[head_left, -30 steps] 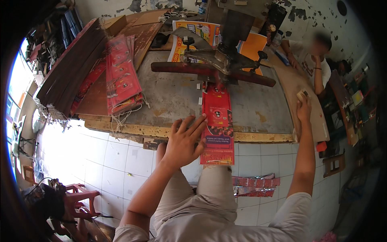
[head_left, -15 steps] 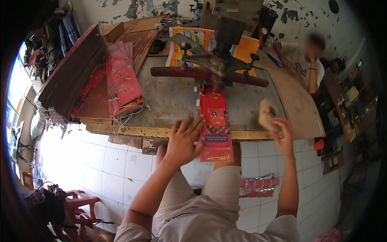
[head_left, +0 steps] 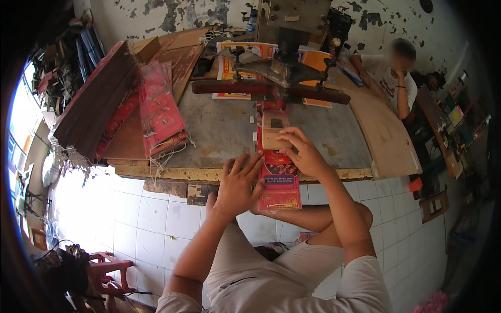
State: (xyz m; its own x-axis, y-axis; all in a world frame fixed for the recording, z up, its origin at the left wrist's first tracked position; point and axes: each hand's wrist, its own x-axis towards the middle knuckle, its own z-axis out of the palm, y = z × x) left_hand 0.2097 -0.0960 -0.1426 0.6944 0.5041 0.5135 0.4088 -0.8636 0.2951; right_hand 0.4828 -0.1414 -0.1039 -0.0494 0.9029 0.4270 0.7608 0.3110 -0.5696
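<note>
At the near edge of the worn bench (head_left: 219, 130), a stack of red printed sheets (head_left: 277, 175) lies lengthwise, its far end under the dark metal press (head_left: 276, 78) and its near end overhanging the bench edge. The left hand (head_left: 237, 185) rests flat with fingers spread against the stack's left side, gripping nothing. The right hand (head_left: 302, 151) holds a small tan block (head_left: 272, 138) in its fingertips, set down on top of the stack just in front of the press. To the left, a tied bundle of red sheets (head_left: 159, 112) lies beside a tall slanted pile of dark sheets (head_left: 94, 104). At the far right corner, another person (head_left: 391, 73) sits leaning on a brown board (head_left: 383, 130).
</note>
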